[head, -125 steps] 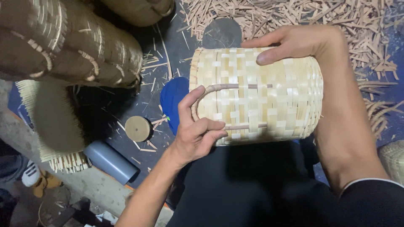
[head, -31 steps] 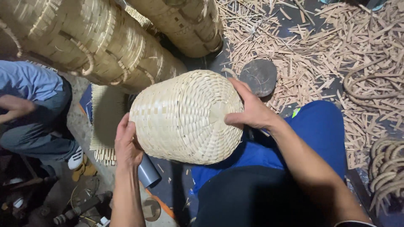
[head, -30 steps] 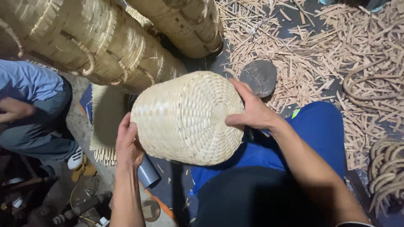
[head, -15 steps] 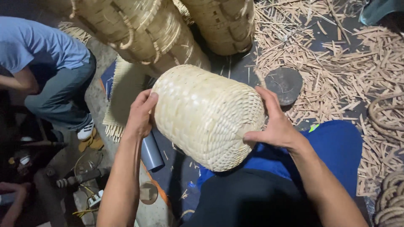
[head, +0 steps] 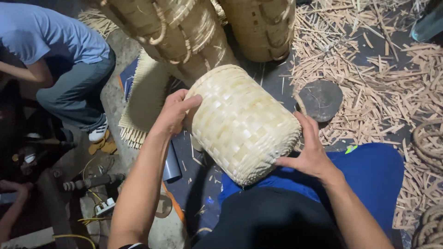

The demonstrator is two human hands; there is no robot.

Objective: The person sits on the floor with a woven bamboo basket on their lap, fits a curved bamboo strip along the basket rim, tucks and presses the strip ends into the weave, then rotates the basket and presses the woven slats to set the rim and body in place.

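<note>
The floor (head: 115, 97) is the largest thing in view, dark and littered; from 12 to 4 o'clock it is covered with pale bamboo strips (head: 369, 60) lying in every direction. At 11 to 12 o'clock stand big darker woven baskets (head: 184, 32), packed close together, their looped handles showing. At 9 to 10 o'clock a second person (head: 60, 60) crouches in a blue shirt and grey trousers, one white shoe (head: 98, 133) planted on the floor.

In the middle lies the pale woven basket (head: 242, 122), tilted on its side with its closed bottom toward 10 o'clock and its rim toward 5 o'clock, resting over the wearer's lap just above a blue cloth (head: 374, 175) spread at 4 o'clock. The left hand (head: 174, 113) presses against the basket's bottom edge at 9 o'clock, fingers spread and gripping the weave. The right hand (head: 310, 154) cups the rim end at 4 o'clock, fingers curled on its edge, so both hands grasp the basket between them.

Just behind the left hand a flat woven mat (head: 145, 99) with frayed ends lies on the floor. At 2 o'clock, just beside the basket, sits a round dark wooden block (head: 321, 99). At 3 o'clock a coil of rope (head: 429, 143) touches the frame edge. Below the left forearm a grey pipe (head: 171, 163) lies near 7 o'clock.
</note>
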